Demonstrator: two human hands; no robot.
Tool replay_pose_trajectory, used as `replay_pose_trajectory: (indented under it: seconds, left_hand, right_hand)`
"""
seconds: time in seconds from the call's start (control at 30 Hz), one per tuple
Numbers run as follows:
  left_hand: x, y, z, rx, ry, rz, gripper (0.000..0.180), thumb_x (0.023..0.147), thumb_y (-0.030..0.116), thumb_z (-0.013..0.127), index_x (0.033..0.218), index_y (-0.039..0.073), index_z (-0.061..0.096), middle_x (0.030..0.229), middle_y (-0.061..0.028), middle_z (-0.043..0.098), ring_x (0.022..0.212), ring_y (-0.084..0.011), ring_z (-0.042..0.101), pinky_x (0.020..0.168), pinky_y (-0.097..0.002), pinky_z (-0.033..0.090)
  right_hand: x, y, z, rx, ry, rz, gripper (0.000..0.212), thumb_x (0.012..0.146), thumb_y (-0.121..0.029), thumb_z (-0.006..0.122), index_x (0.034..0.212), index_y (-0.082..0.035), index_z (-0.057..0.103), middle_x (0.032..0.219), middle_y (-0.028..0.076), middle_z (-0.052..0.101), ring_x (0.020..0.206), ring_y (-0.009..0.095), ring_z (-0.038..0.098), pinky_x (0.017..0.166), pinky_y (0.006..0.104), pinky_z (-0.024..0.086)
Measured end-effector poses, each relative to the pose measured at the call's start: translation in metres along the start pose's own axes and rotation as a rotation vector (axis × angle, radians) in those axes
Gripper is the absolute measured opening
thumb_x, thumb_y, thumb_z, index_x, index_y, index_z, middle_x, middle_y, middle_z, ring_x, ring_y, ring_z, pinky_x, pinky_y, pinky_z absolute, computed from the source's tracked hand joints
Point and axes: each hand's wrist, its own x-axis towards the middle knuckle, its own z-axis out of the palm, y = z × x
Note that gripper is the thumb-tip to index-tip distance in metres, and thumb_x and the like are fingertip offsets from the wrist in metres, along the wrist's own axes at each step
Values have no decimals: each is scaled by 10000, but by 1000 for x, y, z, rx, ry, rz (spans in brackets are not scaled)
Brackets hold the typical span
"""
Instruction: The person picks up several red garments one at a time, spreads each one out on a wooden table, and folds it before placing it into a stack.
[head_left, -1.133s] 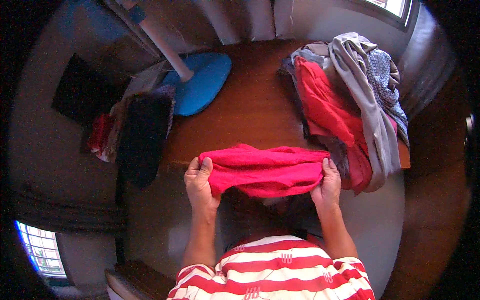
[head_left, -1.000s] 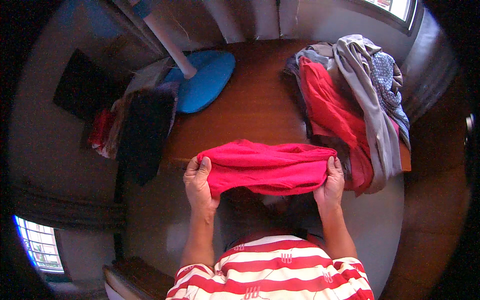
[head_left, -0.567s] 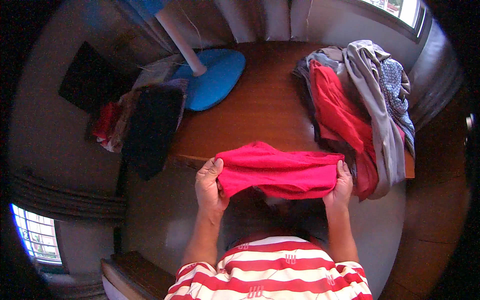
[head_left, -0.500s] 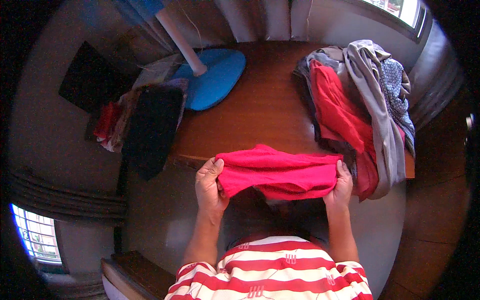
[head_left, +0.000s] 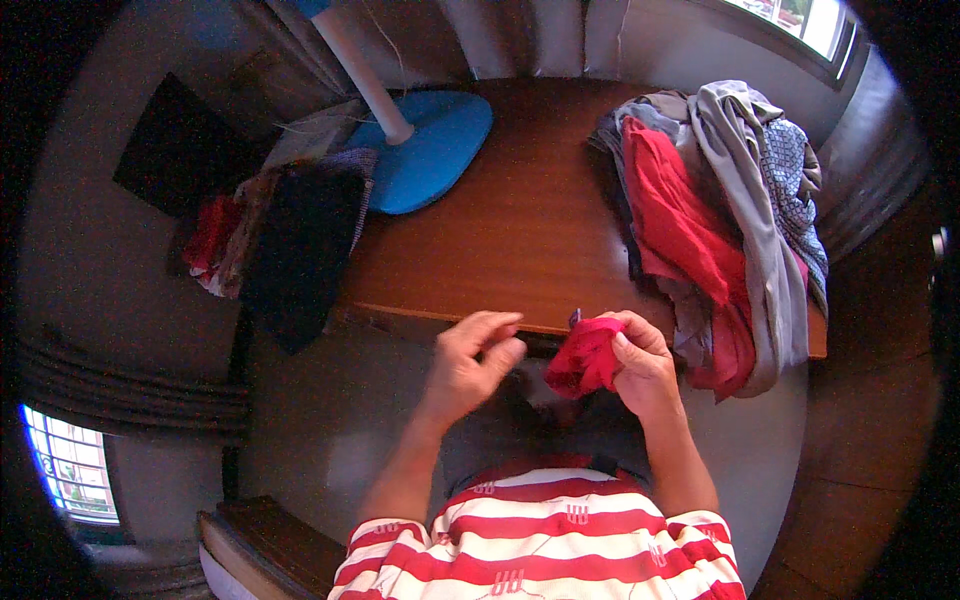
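A pinkish-red piece of cloth (head_left: 582, 358) hangs bunched from my right hand (head_left: 645, 365), whose thumb and fingers pinch its upper right part. A small dark bit sticks up at the cloth's top edge. To the left, my left hand (head_left: 474, 362) is free of it, thumb and fingers apart with a gap between them and nothing inside. Both hands are above the front edge of the brown wooden table (head_left: 500, 220). What kind of garment the cloth is cannot be made out while it is crumpled.
A heap of clothes (head_left: 690, 220), red, grey and patterned, lies at the table's right end and hangs over its front. On the left, folded dark cloth (head_left: 300, 250) overhangs the edge beside a blue stand base (head_left: 440, 150) with a white pole (head_left: 365, 80).
The cloth was stretched wide between both hands; now it is gathered in the right hand alone. My left hand has let go and moved inward, and the right has shifted slightly left.
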Motion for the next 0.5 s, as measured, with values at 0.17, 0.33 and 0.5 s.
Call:
replay_pose_trajectory:
  seconds: [0.17,0.33,0.5]
  left_hand:
    - [3,1,35,20,-284,88,390,791,164,646,1123,-14,545,1055,-195,597,973,-273,589,845,-348,450]
    - [-1,5,35,-295,-189,-260,200,851,90,573,1006,-32,604,903,-101,652,839,-124,581,754,-263,456]
    - [-2,28,21,-428,-98,-322,185,879,80,535,990,-43,616,878,-52,641,787,-109,578,716,-231,463]
  right_hand:
    - [4,-3,6,70,-28,35,176,866,-70,529,1026,-6,564,973,76,622,884,156,594,813,307,475]
    - [10,-6,7,144,55,24,158,880,-88,515,1012,-16,563,931,65,632,855,151,602,795,304,485]
    - [12,4,5,-223,48,-3,210,797,-69,651,981,-29,559,894,28,621,792,103,585,743,263,481]
